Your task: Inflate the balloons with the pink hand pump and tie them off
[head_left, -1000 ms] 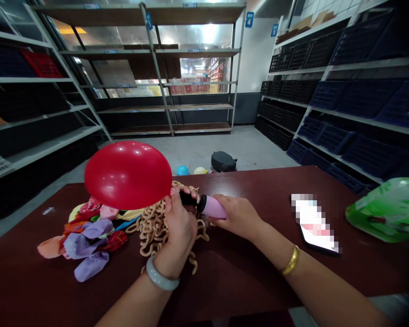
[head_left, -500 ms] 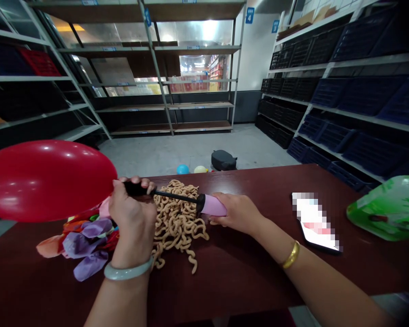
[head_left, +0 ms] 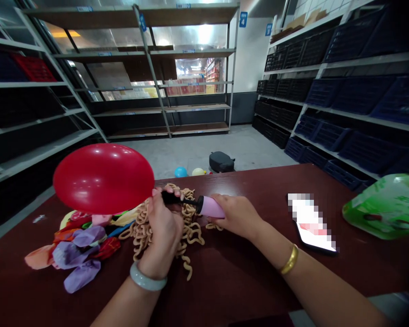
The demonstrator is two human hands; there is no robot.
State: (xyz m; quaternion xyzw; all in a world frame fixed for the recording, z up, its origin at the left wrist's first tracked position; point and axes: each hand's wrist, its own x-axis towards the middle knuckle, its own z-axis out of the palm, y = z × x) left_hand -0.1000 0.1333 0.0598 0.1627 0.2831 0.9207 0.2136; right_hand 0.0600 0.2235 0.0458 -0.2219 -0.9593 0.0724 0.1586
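Observation:
A balloon hand pump with a pink barrel [head_left: 211,207] and a black rod lies level between my hands. My right hand [head_left: 236,215] is wrapped round the barrel. My left hand [head_left: 167,220] grips the pump's black end, its fingers also at the neck of an inflated red balloon [head_left: 104,178]. Only a short length of rod shows between the black end and the barrel. Under my left hand is a heap of beige curly strands [head_left: 143,227], partly hidden by the hand. Limp balloons [head_left: 71,250] in purple, orange, red and other colours lie to its left.
On the dark red table [head_left: 245,281], a phone [head_left: 311,222] and a green-and-white pouch [head_left: 383,206] lie at the right. Beyond the table, a dark bag [head_left: 221,161], a blue balloon [head_left: 180,172] and a pale one [head_left: 198,172] rest on the floor. Shelves [head_left: 191,107] with crates stand around.
My left hand has moved right toward my right hand, carrying the red balloon along. The rod has slid into the barrel, so less of it shows. My right hand has barely moved.

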